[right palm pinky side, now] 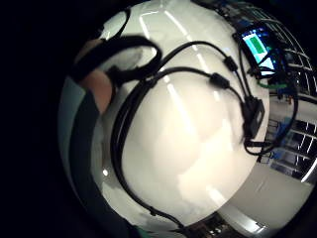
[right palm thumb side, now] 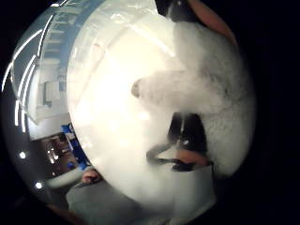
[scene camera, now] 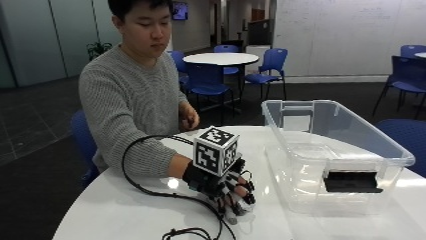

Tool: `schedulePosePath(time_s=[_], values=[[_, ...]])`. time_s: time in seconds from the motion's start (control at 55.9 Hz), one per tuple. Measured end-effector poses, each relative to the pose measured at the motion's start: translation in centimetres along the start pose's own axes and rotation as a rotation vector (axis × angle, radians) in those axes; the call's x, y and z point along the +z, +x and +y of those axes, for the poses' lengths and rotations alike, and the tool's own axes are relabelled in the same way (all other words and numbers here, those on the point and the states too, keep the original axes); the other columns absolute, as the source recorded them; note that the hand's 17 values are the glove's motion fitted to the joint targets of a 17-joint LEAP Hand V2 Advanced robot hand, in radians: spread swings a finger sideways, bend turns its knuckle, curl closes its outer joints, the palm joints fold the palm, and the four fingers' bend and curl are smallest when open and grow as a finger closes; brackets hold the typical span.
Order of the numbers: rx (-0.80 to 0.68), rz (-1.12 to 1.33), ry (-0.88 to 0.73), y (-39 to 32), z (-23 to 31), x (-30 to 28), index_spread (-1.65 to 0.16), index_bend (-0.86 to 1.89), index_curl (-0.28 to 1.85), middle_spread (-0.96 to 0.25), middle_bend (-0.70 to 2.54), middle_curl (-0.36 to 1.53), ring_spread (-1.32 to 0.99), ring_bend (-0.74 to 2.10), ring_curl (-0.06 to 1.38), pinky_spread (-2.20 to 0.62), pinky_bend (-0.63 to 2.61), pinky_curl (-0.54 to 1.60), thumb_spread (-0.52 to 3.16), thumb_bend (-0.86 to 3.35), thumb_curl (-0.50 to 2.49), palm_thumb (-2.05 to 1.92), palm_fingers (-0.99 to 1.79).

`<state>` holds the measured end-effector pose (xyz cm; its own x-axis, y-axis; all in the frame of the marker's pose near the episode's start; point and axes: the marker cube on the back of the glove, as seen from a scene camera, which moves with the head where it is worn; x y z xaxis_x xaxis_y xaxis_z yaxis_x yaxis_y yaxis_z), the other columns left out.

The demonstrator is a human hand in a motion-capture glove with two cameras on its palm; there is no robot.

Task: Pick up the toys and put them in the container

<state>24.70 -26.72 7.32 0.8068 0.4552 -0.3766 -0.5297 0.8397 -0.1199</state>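
With our right hand down on the white bench, fingers curled in a grip around a white fluffy toy we barely see beneath it, we risk dropping it short of the clear container nearby.

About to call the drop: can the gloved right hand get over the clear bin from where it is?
Probably yes. The right hand rests on the table beside the bin, gripping a white fluffy toy. The bin has no lid and nothing stands between them.
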Motion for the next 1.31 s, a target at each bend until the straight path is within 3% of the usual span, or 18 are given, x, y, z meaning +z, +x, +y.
schedulePosePath(time_s=[0.125, 0.197, 0.34, 0.447, 0.554, 0.769, 0.912, 1.073, 1.305], values=[[0.019, 0.020, 0.132, -0.4, -0.3, -0.3, -0.42, 0.09, 0.26, -0.18, 0.26, 0.24, -0.30, 0.91, 0.35, -0.30, 1.23, 0.41, 1.51, 0.14, 0.43, 0.42, 0.62], [0.013, 0.005, 0.163, -0.7, -0.4, -1.2, -0.42, 0.20, 0.30, -0.22, 0.37, 0.29, -0.35, 0.94, 0.38, -0.35, 1.14, 0.40, 1.38, 0.17, 0.51, 0.56, 0.79], [-0.024, -0.117, 0.296, -0.7, 0.9, -9.6, -0.43, 0.32, 0.37, -0.25, 0.44, 0.34, -0.40, 0.99, 0.43, -0.40, 1.01, 0.39, 1.14, 0.16, 0.63, 0.67, 0.97], [-0.078, -0.149, 0.389, -0.6, 2.8, -16.9, -0.43, 0.39, 0.44, -0.27, 0.46, 0.37, -0.41, 1.00, 0.45, -0.43, 0.95, 0.39, 0.98, 0.14, 0.71, 0.68, 0.99], [-0.098, -0.124, 0.415, -1.0, 3.6, -19.8, -0.42, 0.41, 0.49, -0.28, 0.48, 0.40, -0.43, 0.99, 0.47, -0.44, 0.93, 0.40, 0.86, 0.12, 0.78, 0.69, 0.99], [-0.204, -0.179, 0.367, -6.4, 1.3, -20.0, -0.42, 0.40, 0.57, -0.30, 0.48, 0.45, -0.44, 0.99, 0.50, -0.45, 0.92, 0.42, 0.68, 0.10, 0.89, 0.69, 0.98], [-0.216, -0.353, 0.298, -14.2, -4.8, -22.8, -0.42, 0.38, 0.62, -0.30, 0.47, 0.48, -0.45, 0.99, 0.52, -0.45, 0.92, 0.43, 0.60, 0.09, 0.95, 0.69, 0.97], [-0.433, -0.188, 0.283, -28.9, -7.2, -20.8, -0.43, 0.35, 0.68, -0.31, 0.46, 0.51, -0.45, 0.99, 0.54, -0.45, 0.93, 0.45, 0.55, 0.07, 1.01, 0.68, 0.94], [-0.452, -0.130, 0.243, -33.5, -9.5, -19.5, -0.45, 0.29, 0.75, -0.32, 0.44, 0.55, -0.46, 0.97, 0.56, -0.45, 0.94, 0.46, 0.51, 0.05, 1.08, 0.68, 0.91]])
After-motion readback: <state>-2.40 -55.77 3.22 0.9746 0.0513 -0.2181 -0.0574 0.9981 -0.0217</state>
